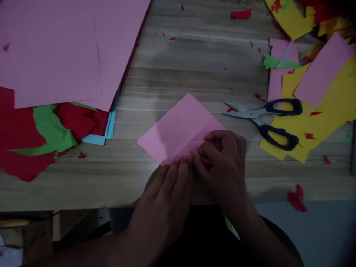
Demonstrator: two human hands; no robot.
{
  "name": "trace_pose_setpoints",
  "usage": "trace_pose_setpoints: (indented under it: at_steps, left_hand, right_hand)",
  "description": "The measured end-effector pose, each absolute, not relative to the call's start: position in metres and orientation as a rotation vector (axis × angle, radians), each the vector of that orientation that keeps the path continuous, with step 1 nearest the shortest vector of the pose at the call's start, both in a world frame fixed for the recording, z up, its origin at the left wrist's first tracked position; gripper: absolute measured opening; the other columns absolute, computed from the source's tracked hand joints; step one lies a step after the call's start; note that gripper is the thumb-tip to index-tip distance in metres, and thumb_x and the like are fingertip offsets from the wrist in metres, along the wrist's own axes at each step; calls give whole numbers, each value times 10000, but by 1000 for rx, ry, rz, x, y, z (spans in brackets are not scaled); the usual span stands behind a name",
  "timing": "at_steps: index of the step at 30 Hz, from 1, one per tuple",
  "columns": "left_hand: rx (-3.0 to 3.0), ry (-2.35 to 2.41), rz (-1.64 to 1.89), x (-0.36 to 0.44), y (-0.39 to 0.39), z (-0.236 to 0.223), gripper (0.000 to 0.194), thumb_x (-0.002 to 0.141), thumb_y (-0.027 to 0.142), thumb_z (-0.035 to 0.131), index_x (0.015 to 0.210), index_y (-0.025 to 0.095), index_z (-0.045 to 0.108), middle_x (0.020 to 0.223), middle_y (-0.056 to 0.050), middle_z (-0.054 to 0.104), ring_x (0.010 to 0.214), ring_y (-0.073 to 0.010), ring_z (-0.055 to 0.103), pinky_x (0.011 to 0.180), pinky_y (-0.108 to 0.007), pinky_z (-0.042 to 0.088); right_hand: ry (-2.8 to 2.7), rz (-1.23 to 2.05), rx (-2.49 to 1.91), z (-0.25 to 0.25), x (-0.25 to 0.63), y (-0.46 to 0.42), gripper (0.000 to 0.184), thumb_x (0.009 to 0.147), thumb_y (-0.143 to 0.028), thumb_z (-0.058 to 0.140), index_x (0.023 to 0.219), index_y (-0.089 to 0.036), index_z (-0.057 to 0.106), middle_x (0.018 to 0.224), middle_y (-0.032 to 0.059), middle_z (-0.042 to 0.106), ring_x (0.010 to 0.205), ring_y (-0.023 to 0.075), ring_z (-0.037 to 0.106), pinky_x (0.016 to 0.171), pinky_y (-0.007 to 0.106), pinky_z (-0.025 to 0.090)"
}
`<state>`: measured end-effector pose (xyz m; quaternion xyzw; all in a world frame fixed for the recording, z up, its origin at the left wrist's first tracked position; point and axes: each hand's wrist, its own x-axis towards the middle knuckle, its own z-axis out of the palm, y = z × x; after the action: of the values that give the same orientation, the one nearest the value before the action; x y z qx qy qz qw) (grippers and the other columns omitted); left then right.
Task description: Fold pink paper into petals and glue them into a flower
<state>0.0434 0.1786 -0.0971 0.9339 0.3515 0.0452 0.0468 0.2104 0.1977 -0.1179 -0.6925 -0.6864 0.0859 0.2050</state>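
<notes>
A pink sheet of paper point(180, 126) lies turned cornerwise on the table, with a crease running across it and its near right side folded up. My left hand point(167, 200) has its fingers close together, gripping the near edge; its thumb is hidden. At the right corner my right hand point(225, 163) is closed, thumb and fingers pinching the folded strip beside the left fingertips. A pair of scissors point(258, 113) with dark blue handles rests to the right, blades parted and pointing left, apart from both hands.
Large pink sheets point(61, 55) cover the upper left, over red paper point(19, 129), a green scrap point(52, 129) and blue sheets point(111, 122). Yellow paper point(328, 115) and a pink strip point(324, 70) lie right. A red scrap point(297, 198) sits by the table's front edge.
</notes>
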Motion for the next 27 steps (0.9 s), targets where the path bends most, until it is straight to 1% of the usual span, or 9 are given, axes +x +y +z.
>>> trace_pose_setpoints:
  at_steps: [4, 7, 10, 14, 16, 19, 21, 24, 27]
  left_hand:
    - [2905, 1110, 20, 50, 168, -98, 507, 907, 116, 409, 1378, -52, 497, 1342, -235, 573, 1217, -343, 566, 1070, -469, 451]
    - [2912, 1132, -46, 54, 164, -98, 598, 933, 237, 483, 1479, 4, 408, 1371, -251, 550, 1245, -365, 561, 1048, -482, 482]
    - [2865, 1161, -67, 58, 163, -100, 668, 934, 301, 545, 1542, 110, 346, 1379, -252, 547, 1243, -375, 575, 1014, -504, 510]
    - [2731, 1111, 150, 48, 178, -107, 552, 933, 298, 587, 1452, 139, 482, 1451, -252, 488, 1380, -396, 464, 1113, -558, 437]
    - [2633, 970, 259, 35, 195, -110, 384, 928, 227, 596, 1307, 165, 592, 1488, -212, 465, 1446, -345, 397, 1179, -529, 381]
    - [2518, 812, 311, 17, 219, -113, 197, 941, 189, 582, 1126, 191, 651, 1401, -124, 564, 1398, -272, 473, 1215, -517, 343]
    - [2476, 836, 422, 12, 227, -114, 94, 938, 214, 605, 1005, 171, 656, 1254, -101, 646, 1324, -250, 548, 1209, -497, 365]
    - [2454, 927, 531, 15, 225, -116, 83, 933, 231, 626, 986, 175, 657, 1111, -77, 676, 1277, -239, 585, 1182, -489, 405]
    - [2449, 994, 579, 20, 219, -119, 193, 910, 267, 666, 1094, 210, 675, 1118, -76, 660, 1262, -255, 591, 1156, -533, 419]
  right_hand:
    - [-1912, 210, -2009, -119, 214, 187, 77, 890, -277, 661, 937, -216, 664, 1232, 118, 555, 1180, 318, 508, 1024, 522, 415]
    - [-1923, 218, -2038, -120, 225, 172, 275, 908, -298, 646, 1173, -225, 625, 1377, 146, 478, 1286, 346, 470, 1063, 561, 391]
    - [-1875, 238, -2031, -119, 241, 160, 381, 912, -286, 637, 1284, -236, 573, 1418, 155, 455, 1297, 345, 481, 1059, 568, 408]
    - [-1850, 230, -1873, -115, 265, 152, 482, 886, -219, 648, 1350, -239, 520, 1450, 149, 477, 1328, 329, 487, 1079, 543, 416]
    - [-1984, 228, -1756, -114, 276, 149, 544, 869, -214, 658, 1386, -253, 492, 1507, 133, 455, 1390, 339, 440, 1104, 548, 396]
    - [-2316, 280, -1559, -116, 283, 142, 612, 867, -363, 673, 1431, -243, 471, 1544, 115, 457, 1452, 365, 355, 1134, 571, 365]
    - [-2465, 253, -1486, -117, 283, 137, 644, 847, -478, 689, 1426, -265, 507, 1510, 94, 519, 1433, 379, 371, 1153, 581, 335]
    - [-2468, 125, -1519, -117, 280, 130, 635, 770, -559, 753, 1352, -360, 598, 1422, 62, 615, 1386, 421, 419, 1126, 591, 331]
    - [-2464, 65, -1517, -116, 279, 125, 592, 747, -574, 771, 1299, -411, 631, 1371, 37, 657, 1369, 436, 432, 1086, 602, 342]
